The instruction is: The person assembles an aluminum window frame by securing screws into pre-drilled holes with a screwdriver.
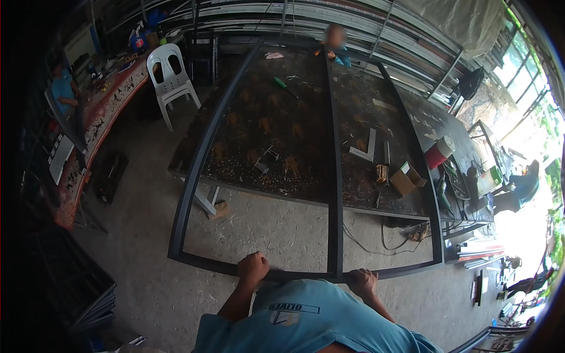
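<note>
A large dark metal frame (pixel 335 194) with a middle bar lies across a worn worktable (pixel 276 123) and juts out over the floor towards me. My left hand (pixel 252 267) is closed over the frame's near rail, left of the middle bar. My right hand (pixel 362 280) grips the same rail just right of where the middle bar meets it. At the far end of the frame stands another person (pixel 336 52) in a blue shirt.
On the table lie a green-handled tool (pixel 281 83), a metal square (pixel 365 150), a cardboard box (pixel 406 178) and a red-and-white container (pixel 438 154). A white plastic chair (pixel 171 79) stands at the back left beside a cluttered bench (pixel 100 112). Cables trail on the concrete floor.
</note>
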Demonstrator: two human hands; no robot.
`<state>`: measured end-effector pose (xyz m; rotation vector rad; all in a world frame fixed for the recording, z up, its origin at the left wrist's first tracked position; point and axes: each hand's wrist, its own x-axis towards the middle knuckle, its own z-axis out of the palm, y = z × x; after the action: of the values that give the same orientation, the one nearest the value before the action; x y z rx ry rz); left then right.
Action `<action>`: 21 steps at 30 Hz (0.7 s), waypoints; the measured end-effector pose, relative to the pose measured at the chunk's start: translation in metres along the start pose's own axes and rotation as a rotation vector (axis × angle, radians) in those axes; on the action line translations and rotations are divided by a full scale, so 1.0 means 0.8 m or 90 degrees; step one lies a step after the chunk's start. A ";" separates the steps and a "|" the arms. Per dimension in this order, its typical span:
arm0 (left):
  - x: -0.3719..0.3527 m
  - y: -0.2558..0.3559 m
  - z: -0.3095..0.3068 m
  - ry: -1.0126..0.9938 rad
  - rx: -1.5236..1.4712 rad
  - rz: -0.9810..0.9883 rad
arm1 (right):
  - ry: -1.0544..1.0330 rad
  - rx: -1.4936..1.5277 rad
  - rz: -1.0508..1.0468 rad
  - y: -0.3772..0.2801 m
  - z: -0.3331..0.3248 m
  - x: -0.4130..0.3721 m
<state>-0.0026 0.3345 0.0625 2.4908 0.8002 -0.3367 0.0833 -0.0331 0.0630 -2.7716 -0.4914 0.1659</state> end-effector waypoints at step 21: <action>0.000 -0.001 0.002 0.006 0.011 -0.002 | 0.003 0.000 -0.011 0.003 0.003 0.000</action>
<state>-0.0029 0.3342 0.0611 2.5097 0.8076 -0.3351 0.0832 -0.0347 0.0597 -2.7658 -0.5139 0.1549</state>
